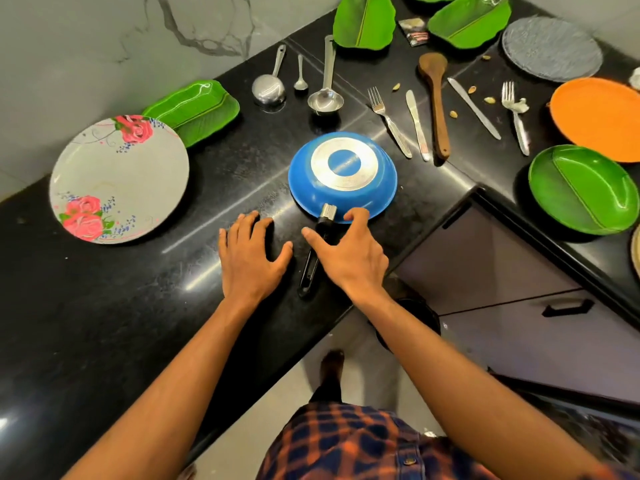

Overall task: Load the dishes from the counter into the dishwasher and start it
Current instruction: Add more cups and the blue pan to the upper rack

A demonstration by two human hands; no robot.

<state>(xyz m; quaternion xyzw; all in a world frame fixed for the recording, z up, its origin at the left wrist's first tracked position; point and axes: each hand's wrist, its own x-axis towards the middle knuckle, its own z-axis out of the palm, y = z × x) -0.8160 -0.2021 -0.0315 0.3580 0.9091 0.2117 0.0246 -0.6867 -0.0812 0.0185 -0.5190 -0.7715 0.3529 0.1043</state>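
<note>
Far left on the black counter (104,306): floral plate (119,179), flat, face up. Just behind it, touching or overlapping its rim (cannot tell which), a green leaf-shaped plate (194,110).

My left hand (251,256) lies palm down on the counter, fingers spread, holding nothing. It sits just left of the pan handle (313,261), near it but apart.

Centre: blue frying pan (343,176) upside down, silver base ring up, black handle pointing toward me. My right hand (346,252) is over the handle, fingers splayed and not closed; index finger reaches across the handle, thumb tip at the pan rim. Nothing gripped.

Behind the pan: steel ladle (268,88), small spoon (300,77), second ladle (325,95).

Right of the pan, in a row: fork (389,123), butter knife (417,124), wooden spatula (436,105), second knife (474,109), second fork (516,119). Small scraps lie among them.

Far right: grey plate (552,48), orange plate (595,119), green divided plate (583,188). Two more leaf plates at the back (363,22).
</note>
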